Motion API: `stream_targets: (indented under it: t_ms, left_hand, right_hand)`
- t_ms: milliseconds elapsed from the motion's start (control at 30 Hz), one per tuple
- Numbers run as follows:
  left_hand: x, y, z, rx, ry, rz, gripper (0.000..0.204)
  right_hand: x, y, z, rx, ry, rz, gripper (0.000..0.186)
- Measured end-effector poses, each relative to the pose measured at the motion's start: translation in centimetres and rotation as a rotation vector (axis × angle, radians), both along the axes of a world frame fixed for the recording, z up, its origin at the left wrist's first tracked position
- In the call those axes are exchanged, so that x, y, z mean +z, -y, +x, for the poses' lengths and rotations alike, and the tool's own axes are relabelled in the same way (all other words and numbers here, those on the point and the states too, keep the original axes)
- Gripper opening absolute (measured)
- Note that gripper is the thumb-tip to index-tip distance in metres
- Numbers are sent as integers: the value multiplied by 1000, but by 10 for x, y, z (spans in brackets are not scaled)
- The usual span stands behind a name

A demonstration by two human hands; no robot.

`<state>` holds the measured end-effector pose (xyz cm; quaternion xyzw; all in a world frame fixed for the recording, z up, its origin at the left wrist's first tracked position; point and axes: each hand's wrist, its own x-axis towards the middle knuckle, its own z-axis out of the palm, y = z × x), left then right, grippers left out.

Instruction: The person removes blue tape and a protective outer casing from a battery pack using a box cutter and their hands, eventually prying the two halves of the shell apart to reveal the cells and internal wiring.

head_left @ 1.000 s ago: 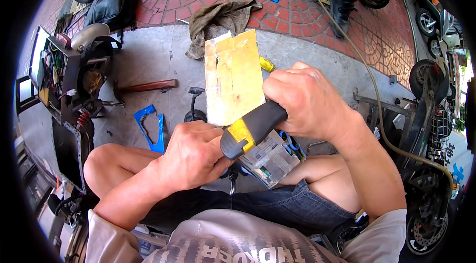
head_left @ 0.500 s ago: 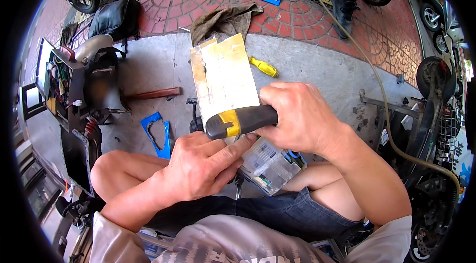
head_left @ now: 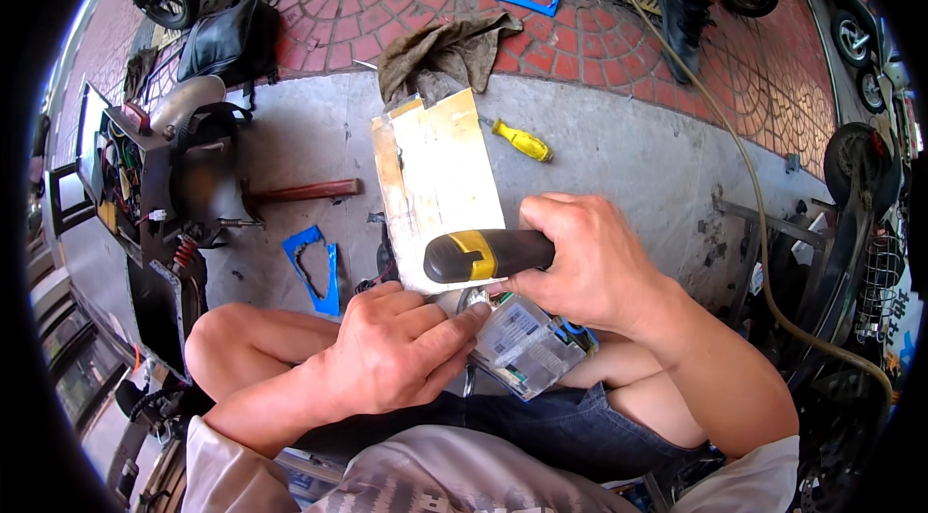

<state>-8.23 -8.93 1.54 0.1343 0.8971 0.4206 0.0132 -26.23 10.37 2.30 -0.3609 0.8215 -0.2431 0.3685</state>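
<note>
My right hand (head_left: 590, 257) is wrapped round a thick black-and-yellow tool handle (head_left: 488, 256). Its working end is hidden below, so I cannot tell the tool's kind. My left hand (head_left: 401, 349) has curled fingers, with the index fingertip against a small shiny metal piece (head_left: 474, 298) under the handle. What else the left hand grips is hidden. Just beneath both hands, a flat block wrapped in clear plastic (head_left: 527, 344) rests tilted by my lap, with green board and blue wire at its edges. A worn pale cardboard sheet (head_left: 440, 175) stretches away beyond the handle.
On the grey ground lie a yellow-handled screwdriver (head_left: 522, 141), a hammer with a reddish handle (head_left: 307, 189) and a cut blue frame (head_left: 314, 269). A brown rag (head_left: 445, 54) lies behind the cardboard. An opened scooter body (head_left: 145, 175) stands left; a hose (head_left: 744, 150) runs down the right.
The handle has shifted slightly right and down in view, with both hands a little lower. The shiny metal piece by my left index fingertip now shows. The surroundings have shifted slightly with the view.
</note>
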Motion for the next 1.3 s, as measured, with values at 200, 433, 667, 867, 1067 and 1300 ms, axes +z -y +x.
stream_targets:
  t_ms: [200,433,667,867,1067,1300]
  left_hand:
    - [-1,5,2,-66,12,-41,49]
    - [-6,2,3,2,-2,11,40]
    - [0,7,-3,-44,108,-9,48]
    - [26,15,-26,-237,171,-151,47]
    - [23,10,-29,-235,192,-178,29]
    - [13,20,-19,-228,200,-21,21]
  right_hand:
    - [-5,1,1,-47,42,-23,39]
    - [-9,1,1,-87,101,-47,37]
    - [-12,1,-2,-114,201,2,38]
    - [-13,1,-3,-127,225,11,39]
    - [-15,-1,-2,-103,232,-1,42]
    - [-16,-2,-6,-88,220,-9,42]
